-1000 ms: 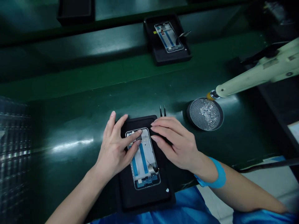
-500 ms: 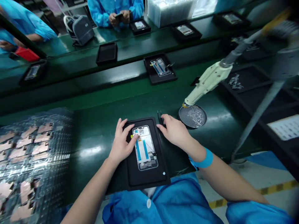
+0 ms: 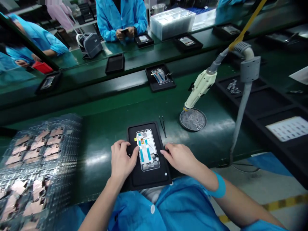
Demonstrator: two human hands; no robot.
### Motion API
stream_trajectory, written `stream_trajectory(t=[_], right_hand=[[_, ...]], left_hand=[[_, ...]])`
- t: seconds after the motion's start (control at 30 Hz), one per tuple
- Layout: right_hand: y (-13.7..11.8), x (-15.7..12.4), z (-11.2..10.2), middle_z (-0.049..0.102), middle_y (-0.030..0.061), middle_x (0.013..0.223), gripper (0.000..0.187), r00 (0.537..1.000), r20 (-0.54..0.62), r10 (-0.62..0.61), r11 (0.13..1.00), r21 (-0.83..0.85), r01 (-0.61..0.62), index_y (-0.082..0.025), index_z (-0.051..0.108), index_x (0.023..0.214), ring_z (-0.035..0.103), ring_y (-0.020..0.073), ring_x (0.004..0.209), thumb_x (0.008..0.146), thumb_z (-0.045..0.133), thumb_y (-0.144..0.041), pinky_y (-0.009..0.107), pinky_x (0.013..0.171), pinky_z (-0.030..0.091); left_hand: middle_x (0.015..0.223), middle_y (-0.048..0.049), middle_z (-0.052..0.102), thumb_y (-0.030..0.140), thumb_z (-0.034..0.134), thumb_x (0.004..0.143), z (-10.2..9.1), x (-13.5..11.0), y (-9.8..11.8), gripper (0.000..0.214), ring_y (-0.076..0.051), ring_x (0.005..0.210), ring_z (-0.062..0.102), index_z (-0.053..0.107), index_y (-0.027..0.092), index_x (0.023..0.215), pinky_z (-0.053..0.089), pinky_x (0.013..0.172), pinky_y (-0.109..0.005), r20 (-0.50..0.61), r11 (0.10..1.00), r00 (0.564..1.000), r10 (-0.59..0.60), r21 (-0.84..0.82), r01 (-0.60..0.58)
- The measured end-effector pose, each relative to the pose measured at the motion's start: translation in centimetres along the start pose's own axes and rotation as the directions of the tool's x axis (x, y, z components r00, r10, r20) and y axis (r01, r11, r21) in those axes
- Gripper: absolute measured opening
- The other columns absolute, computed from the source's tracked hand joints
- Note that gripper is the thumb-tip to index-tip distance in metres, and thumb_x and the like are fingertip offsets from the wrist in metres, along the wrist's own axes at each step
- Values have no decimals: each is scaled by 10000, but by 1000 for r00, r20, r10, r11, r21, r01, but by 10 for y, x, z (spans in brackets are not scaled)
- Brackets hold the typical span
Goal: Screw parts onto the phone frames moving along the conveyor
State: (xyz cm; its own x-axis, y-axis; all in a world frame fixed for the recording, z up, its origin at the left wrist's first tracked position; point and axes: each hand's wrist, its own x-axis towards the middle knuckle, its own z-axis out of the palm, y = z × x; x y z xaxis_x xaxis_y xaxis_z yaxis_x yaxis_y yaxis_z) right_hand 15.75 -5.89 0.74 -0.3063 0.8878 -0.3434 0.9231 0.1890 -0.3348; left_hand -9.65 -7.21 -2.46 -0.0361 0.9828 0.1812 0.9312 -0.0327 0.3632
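A black tray (image 3: 136, 179) lies on the green bench in front of me, with a phone frame (image 3: 147, 149) with blue strips set in it. My left hand (image 3: 123, 160) rests on the tray's left side, fingers curled, thumb tip against the frame's left edge. My right hand (image 3: 180, 156) lies flat on the tray's right edge, fingers stretched toward the frame's lower right. Neither hand holds anything. Black tweezers (image 3: 163, 125) lie on the bench just past the tray's right corner.
A round metal screw dish (image 3: 192, 120) sits to the right under a hanging cream electric screwdriver (image 3: 199, 89). Clear trays of copper parts (image 3: 33, 160) fill the left. Another black tray with a phone frame (image 3: 159, 78) lies farther back. People in blue coats work across the line.
The view has lifted and pulled back. Both hands slid toward me along the tray; the right hand left the tweezers' end and now lies by the frame's lower right.
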Motion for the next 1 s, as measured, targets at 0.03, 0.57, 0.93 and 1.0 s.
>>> stream_trajectory(t=[0.03,0.57,0.93,1.0], right_hand=[[-1,-6,4,746,105,921,289,1000,18,-7,1000,7,7,-160,630,990,723,283,857,1048,449,-378,327,638,379],[17,-28,34,664,-4,741,119,976,-211,-60,714,674,189,-195,593,911,633,136,668,966,560,-297,247,631,456],[-2,-63,54,646,19,959,475,990,-128,-50,114,984,133,-246,414,1384,679,127,720,958,582,-370,289,657,604],[-5,-67,49,626,2,928,453,987,-155,-36,69,985,158,-254,430,1361,660,115,694,953,597,-359,295,670,610]], left_hand=[[1098,-132,616,524,554,930,-5,-6,1,376,-319,1046,631,574,185,1093,529,870,-447,30,998,998,-62,5,62],[615,44,595,576,678,746,-12,-20,7,452,-156,551,574,533,212,973,426,508,-239,255,597,840,-478,-607,524],[687,63,572,520,748,695,-26,-24,30,505,-155,634,622,511,238,1040,517,599,-264,191,341,770,-608,-814,471],[711,58,574,508,749,701,-31,-25,35,493,-151,649,619,525,240,1048,518,611,-261,178,331,768,-615,-826,456]])
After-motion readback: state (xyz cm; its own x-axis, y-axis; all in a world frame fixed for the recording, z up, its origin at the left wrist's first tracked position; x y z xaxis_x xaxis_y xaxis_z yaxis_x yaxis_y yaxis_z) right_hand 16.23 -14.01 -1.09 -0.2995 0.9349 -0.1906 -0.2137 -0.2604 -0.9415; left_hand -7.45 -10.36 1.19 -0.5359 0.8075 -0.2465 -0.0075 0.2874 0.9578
